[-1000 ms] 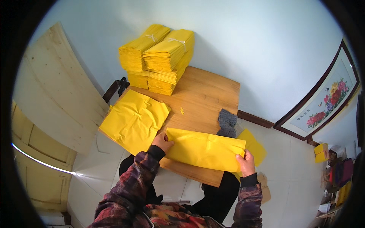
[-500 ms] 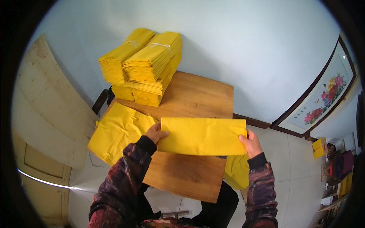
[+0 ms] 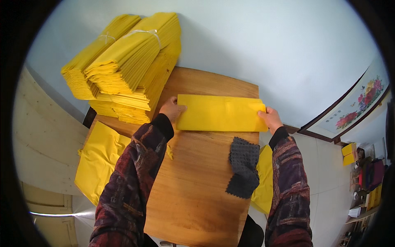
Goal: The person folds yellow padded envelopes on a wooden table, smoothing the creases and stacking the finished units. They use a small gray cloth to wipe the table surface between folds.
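A folded yellow sheet [image 3: 220, 114], long and flat, spans between my two hands over the far half of the wooden table [image 3: 193, 197]. My left hand [image 3: 172, 108] pinches its left end, thumb on top. At the other end, my right hand [image 3: 271, 118] grips the right edge the same way. Just left of my left hand rises a stack of folded yellow sheets [image 3: 123, 61], its upper bundles tied with white string. A dark grey cloth [image 3: 244, 166] with zigzag edges lies on the table below my right hand. Whether the held sheet touches the tabletop I cannot tell.
A creased yellow sheet [image 3: 101, 156] covers the table's left corner. More yellow material [image 3: 263, 185] hangs beyond the right edge. A pale board [image 3: 45, 127] leans at the left, and a framed flower picture [image 3: 349, 105] stands against the wall. Shelves with assorted items [image 3: 368, 193] are at far right.
Both hands have carried the folded yellow sheet farther away toward the back of the table. The grey cloth has come into full sight. The view has shifted closer to the table.
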A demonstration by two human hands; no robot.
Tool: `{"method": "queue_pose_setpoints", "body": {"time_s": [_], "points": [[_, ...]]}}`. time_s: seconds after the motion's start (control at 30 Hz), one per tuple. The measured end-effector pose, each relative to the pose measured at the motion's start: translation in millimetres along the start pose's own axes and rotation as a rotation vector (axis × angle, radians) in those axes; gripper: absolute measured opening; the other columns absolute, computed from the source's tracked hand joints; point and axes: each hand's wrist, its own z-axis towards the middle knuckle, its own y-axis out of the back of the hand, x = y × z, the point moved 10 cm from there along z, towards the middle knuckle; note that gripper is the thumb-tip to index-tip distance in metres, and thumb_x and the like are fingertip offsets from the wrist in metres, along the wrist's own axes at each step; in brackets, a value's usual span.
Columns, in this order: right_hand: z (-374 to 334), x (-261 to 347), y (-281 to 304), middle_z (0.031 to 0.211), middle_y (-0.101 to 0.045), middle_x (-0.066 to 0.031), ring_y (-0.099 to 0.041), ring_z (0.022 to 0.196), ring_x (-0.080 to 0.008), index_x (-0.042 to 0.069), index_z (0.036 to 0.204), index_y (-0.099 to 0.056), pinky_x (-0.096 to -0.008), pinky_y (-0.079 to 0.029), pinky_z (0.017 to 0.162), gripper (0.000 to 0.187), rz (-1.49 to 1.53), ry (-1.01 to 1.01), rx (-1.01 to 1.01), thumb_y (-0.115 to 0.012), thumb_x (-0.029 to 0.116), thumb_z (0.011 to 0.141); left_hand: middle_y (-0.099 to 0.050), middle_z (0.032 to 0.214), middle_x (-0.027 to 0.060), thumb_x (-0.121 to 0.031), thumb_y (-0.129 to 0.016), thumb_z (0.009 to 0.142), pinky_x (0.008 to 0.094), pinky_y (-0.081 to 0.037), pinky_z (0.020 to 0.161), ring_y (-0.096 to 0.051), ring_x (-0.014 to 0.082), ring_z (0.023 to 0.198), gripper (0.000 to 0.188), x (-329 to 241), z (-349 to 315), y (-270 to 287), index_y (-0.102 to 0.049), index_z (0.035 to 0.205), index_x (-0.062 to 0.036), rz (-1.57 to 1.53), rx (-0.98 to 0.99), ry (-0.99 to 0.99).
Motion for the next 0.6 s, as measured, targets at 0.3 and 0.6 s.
{"method": "queue_pose_setpoints", "body": {"time_s": [0.3, 0.6], "points": [[-4, 2, 2, 0.082, -0.064, -0.0068, -0.059, 0.073, -0.0147, -0.004, 0.090, -0.063, -0.0319, -0.047, 0.067, 0.029, -0.238, 0.046, -0.059, -0.070, 0.023, 0.083, -0.059, 0.113, 0.0133, -0.010, -0.067, 0.083, 0.0308, -0.046, 0.092, -0.058, 0.0209, 0.102, 0.048, 3, 15, 7, -0.046, 0.123, 0.0038, 0.106, -0.038, -0.043], [-20, -2, 0, 0.076, -0.063, -0.0087, -0.058, 0.069, -0.0157, -0.003, 0.081, -0.062, -0.0325, -0.047, 0.063, 0.038, -0.347, 0.060, -0.117, -0.073, 0.033, 0.081, -0.062, 0.111, 0.0138, -0.011, -0.068, 0.081, 0.0324, -0.047, 0.089, -0.061, 0.0227, 0.101, 0.048, 11, 13, 20, -0.049, 0.123, 0.0014, 0.430, -0.170, -0.105]]}}
